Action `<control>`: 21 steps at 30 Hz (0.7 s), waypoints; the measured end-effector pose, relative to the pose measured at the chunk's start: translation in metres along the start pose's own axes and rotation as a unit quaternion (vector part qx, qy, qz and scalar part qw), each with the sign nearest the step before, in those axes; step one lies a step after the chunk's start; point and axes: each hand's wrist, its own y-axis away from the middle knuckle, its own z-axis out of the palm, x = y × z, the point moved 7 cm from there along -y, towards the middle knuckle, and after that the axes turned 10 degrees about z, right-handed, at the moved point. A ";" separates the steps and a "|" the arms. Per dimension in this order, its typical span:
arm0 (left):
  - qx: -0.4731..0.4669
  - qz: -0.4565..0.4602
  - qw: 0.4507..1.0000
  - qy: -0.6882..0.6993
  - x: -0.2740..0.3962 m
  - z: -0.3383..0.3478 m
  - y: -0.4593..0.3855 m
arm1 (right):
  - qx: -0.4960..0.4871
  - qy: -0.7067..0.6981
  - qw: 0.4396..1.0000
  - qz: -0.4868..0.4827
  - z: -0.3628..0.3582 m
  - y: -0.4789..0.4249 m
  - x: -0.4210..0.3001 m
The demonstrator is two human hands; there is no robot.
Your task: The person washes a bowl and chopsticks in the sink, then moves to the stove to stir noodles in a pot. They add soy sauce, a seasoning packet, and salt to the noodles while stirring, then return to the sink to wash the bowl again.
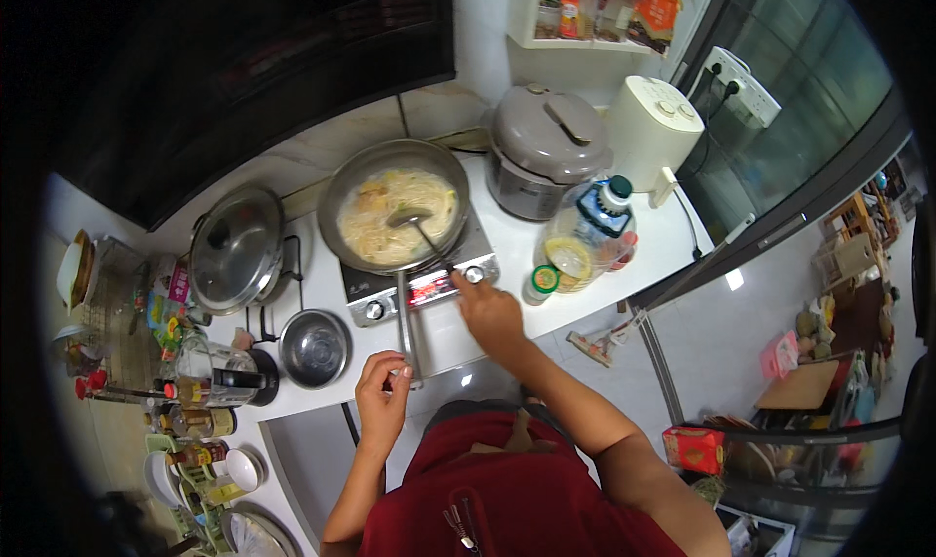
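Note:
A frying pan (333, 224) with noodles in pale broth (373, 228) rests on an induction cooker (428, 290) whose red display is lit. My right hand (488, 314) grips the dark handle of a ladle (411, 218); its metal head lies in the noodles. My left hand (386, 392) is beside the end of the pan's long metal handle (404, 316), fingers bent with the thumb near the fingertips. Whether it touches the handle is unclear. Left of the cooker is an empty metal bowl (314, 349), with a glass-and-metal lid (238, 250) behind it.
An electric pressure cooker (545, 148), a large oil jug (585, 243) and a green-capped jar (541, 285) stand right of the pan. A white air fryer (654, 137) is behind them. A blender (227, 374) and several bottles stand at the left.

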 end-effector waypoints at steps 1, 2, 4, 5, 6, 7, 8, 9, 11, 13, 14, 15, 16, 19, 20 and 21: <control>-0.001 -0.003 1.000 0.006 0.004 0.012 -0.003 | -0.002 -0.063 0.998 -0.019 -0.006 0.005 0.005; 0.005 0.009 1.000 0.009 0.010 0.024 -0.006 | 0.021 -0.100 0.994 -0.041 -0.017 0.011 0.009; -0.008 0.001 1.000 0.014 0.018 0.051 -0.012 | -0.001 -0.152 0.988 -0.038 -0.034 0.021 0.033; -0.017 -0.006 1.000 0.014 0.021 0.066 -0.015 | -0.003 -0.183 0.982 -0.037 -0.043 0.025 0.046; -0.024 0.000 1.000 0.012 0.027 0.081 -0.016 | -0.012 -0.221 0.975 -0.011 -0.051 0.029 0.065; -0.045 0.000 0.999 0.016 0.031 0.098 -0.018 | -0.013 -0.239 0.971 0.023 -0.058 0.033 0.087; -0.066 -0.003 0.998 0.021 0.035 0.113 -0.019 | -0.001 -0.263 0.964 0.047 -0.066 0.037 0.110; -0.086 -0.009 0.996 0.026 0.038 0.129 -0.021 | -0.001 -0.290 0.953 0.083 -0.072 0.041 0.135; -0.113 -0.006 0.993 0.014 0.044 0.156 -0.025 | 0.074 -0.297 0.941 0.145 -0.092 0.052 0.191; -0.135 -0.008 0.991 0.004 0.049 0.184 -0.029 | 0.152 -0.279 0.925 0.207 -0.107 0.052 0.251; -0.140 -0.010 0.990 0.008 0.051 0.196 -0.031 | 0.168 -0.300 0.901 0.265 -0.107 0.050 0.285; -0.145 -0.015 0.989 0.010 0.052 0.208 -0.032 | 0.198 -0.296 0.895 0.269 -0.111 0.043 0.315; -0.151 -0.026 0.988 0.013 0.053 0.220 -0.032 | 0.217 -0.292 0.891 0.273 -0.112 0.036 0.343; -0.182 -0.048 0.982 0.000 0.056 0.252 -0.031 | 0.215 -0.234 0.911 0.263 -0.088 -0.013 0.420; -0.187 -0.049 0.981 0.002 0.058 0.260 -0.031 | 0.188 -0.217 0.919 0.271 -0.072 -0.029 0.441; -0.195 -0.055 0.979 0.001 0.059 0.267 -0.030 | 0.136 -0.273 0.910 0.281 -0.050 -0.046 0.461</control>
